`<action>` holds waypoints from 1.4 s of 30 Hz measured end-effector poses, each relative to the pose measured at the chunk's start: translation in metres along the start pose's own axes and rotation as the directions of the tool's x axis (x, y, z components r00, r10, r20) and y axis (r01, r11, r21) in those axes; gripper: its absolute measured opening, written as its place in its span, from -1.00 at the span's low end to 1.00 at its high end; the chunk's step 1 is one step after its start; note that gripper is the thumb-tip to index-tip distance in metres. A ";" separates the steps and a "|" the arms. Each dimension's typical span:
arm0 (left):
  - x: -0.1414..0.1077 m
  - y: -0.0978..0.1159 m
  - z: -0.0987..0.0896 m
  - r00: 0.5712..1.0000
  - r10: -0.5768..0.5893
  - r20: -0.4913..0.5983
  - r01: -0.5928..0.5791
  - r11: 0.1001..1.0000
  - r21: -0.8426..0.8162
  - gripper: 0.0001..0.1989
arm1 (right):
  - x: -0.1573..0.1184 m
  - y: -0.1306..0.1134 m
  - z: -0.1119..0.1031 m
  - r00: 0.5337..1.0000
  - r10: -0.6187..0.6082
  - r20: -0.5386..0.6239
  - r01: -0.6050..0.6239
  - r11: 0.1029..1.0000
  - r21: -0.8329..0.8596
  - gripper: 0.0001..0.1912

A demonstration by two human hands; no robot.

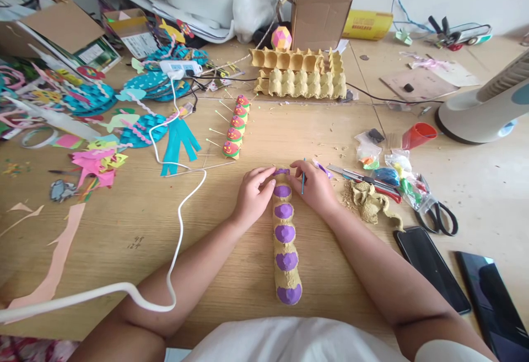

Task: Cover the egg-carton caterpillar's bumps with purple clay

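On the table (215, 263) lies the egg-carton strip (285, 233), probably light, stiff, crushable; I'd hold its sides. My left hand (255, 194), half curled, touches its far end, grip unclear; my right hand (314, 187) pinches a blue stick (303, 177).

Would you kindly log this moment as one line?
Left hand: at far end of purple-patched carton strip | Right hand: holding blue stick, same end | Beyond: red-and-green decorated strip | Right side: utility knife
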State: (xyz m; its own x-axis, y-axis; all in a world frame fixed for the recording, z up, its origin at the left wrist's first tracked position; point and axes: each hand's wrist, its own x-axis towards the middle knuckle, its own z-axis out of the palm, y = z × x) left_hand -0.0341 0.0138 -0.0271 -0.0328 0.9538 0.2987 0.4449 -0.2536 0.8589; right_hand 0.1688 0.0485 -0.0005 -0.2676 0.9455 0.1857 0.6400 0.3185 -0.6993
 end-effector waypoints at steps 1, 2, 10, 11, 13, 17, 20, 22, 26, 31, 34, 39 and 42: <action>0.000 0.000 0.000 1.000 0.002 -0.001 -0.002 1.000 -0.001 -0.66 | 0.000 0.000 0.000 1.000 -0.009 0.006 0.009 1.000 0.004 -0.76; 0.000 0.000 0.000 1.000 0.003 0.000 -0.003 1.000 -0.002 -0.66 | 0.001 -0.001 -0.001 1.000 -0.019 0.012 0.018 1.000 0.008 -0.77; 0.001 0.001 -0.001 1.000 0.001 0.008 -0.001 1.000 0.001 -0.67 | 0.000 -0.003 -0.001 0.999 -0.052 0.017 0.052 0.999 -0.013 -0.84; 0.000 0.001 -0.001 1.000 -0.002 0.009 0.002 1.000 0.002 -0.67 | 0.000 -0.003 0.000 0.998 -0.052 0.016 0.053 0.999 -0.014 -0.84; 0.000 0.002 -0.001 1.000 -0.005 0.010 0.005 1.000 -0.001 -0.66 | 0.000 -0.004 0.000 0.998 -0.053 0.016 0.054 0.998 -0.021 -0.84; 0.000 0.001 0.000 1.000 0.001 0.007 -0.001 1.000 -0.003 -0.66 | 0.001 -0.005 0.000 0.999 -0.047 0.017 0.047 0.998 -0.033 -0.85; 0.000 0.000 0.000 1.000 0.000 0.004 0.000 1.000 -0.004 -0.67 | 0.002 -0.004 0.000 0.999 -0.038 0.020 0.038 0.999 -0.039 -0.86; 0.000 0.000 0.000 1.000 -0.003 0.003 0.003 1.000 -0.004 -0.67 | 0.003 -0.004 0.000 0.999 -0.030 0.024 0.031 0.999 -0.042 -0.85; 0.000 0.000 0.000 1.000 -0.002 0.004 0.002 1.000 -0.001 -0.67 | 0.005 -0.003 0.000 0.999 -0.030 0.037 0.033 0.998 -0.060 -0.82; 0.000 0.000 -0.001 1.000 -0.003 0.006 0.003 1.000 0.008 -0.67 | 0.006 -0.002 -0.002 0.999 -0.020 0.047 0.022 0.998 -0.058 -0.78; 0.000 -0.001 0.000 1.000 -0.005 0.011 0.005 1.000 0.010 -0.66 | 0.006 0.000 -0.003 0.998 0.005 0.057 -0.002 0.999 -0.045 -0.74; 0.000 -0.001 0.000 1.000 -0.014 0.009 0.014 1.000 -0.001 -0.65 | 0.005 0.004 -0.002 0.994 0.069 0.089 -0.079 0.991 0.108 -0.68; 0.000 -0.001 0.001 1.000 -0.007 0.016 0.007 1.000 -0.012 -0.65 | 0.005 0.003 0.000 0.987 0.119 0.106 -0.141 0.962 0.235 -0.73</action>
State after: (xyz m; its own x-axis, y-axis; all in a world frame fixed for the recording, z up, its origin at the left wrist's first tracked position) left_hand -0.0339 0.0138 -0.0282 -0.0215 0.9581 0.2857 0.4341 -0.2485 0.8659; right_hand 0.1691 0.0537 -0.0021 -0.2642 0.9641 0.0271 0.4842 0.1569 -0.8608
